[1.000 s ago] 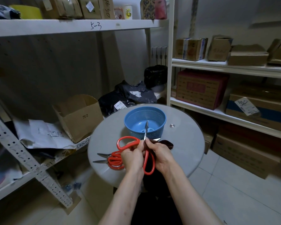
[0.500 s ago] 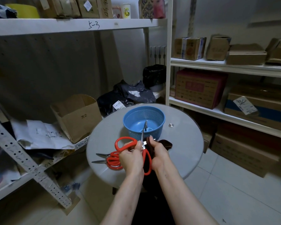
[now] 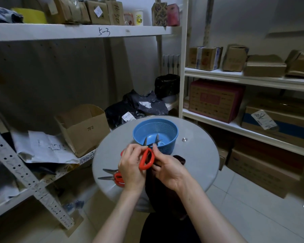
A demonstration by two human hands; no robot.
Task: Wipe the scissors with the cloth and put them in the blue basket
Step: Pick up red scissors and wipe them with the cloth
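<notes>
The red-handled scissors (image 3: 146, 161) are held above the table (image 3: 200, 155) between both hands, and they have been carried forward since half a second ago. The blade tips, which were then seen upright and closed in front of the blue basket (image 3: 172, 137), are now seen slightly parted over its near rim. The left hand (image 3: 132, 166) is wrapped around the handles with its fingers (image 3: 136, 148) curled; only one loop is now plainly shown, where two were seen before. The scissors are pinched near the pivot by the fingers (image 3: 156, 150) of the right hand (image 3: 168, 171). The dark cloth (image 3: 180, 157) is seen beneath that hand and draped over the table's edge; whether it is gripped cannot be told. A second pair of scissors (image 3: 112, 175) is left unmoved on the table.
</notes>
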